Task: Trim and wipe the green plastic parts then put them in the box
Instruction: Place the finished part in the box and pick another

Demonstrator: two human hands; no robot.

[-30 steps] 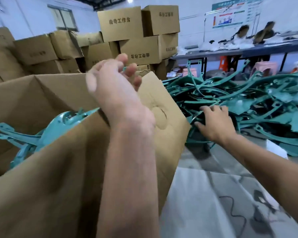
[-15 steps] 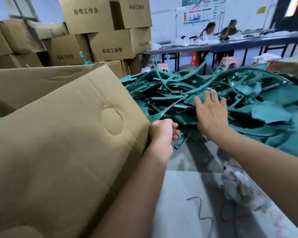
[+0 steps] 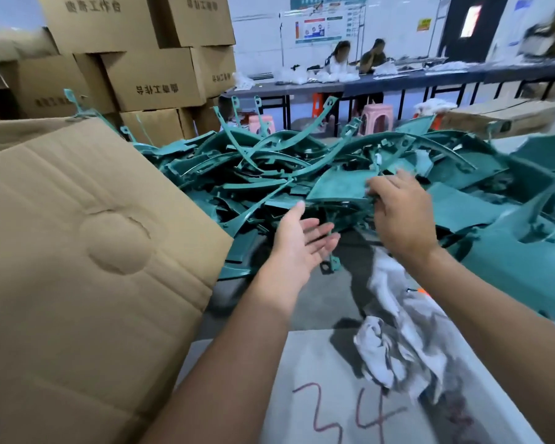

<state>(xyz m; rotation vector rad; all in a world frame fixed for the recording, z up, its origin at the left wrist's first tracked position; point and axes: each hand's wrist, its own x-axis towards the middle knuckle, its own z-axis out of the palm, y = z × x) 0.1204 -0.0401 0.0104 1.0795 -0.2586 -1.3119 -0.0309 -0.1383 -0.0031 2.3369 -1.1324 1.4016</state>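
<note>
A raised cardboard box flap stands just left of the left hand, and a crumpled grey rag lies on the grey worktop below both wrists, beside a red "34" marking. The heap of green plastic parts lies directly beyond the fingertips: the left hand is palm-up, fingers straight and empty, just short of the heap, while the right hand has fingers curled onto a flat green panel at its top. Stacked cartons and a long bench with two seated persons stand behind.
</note>
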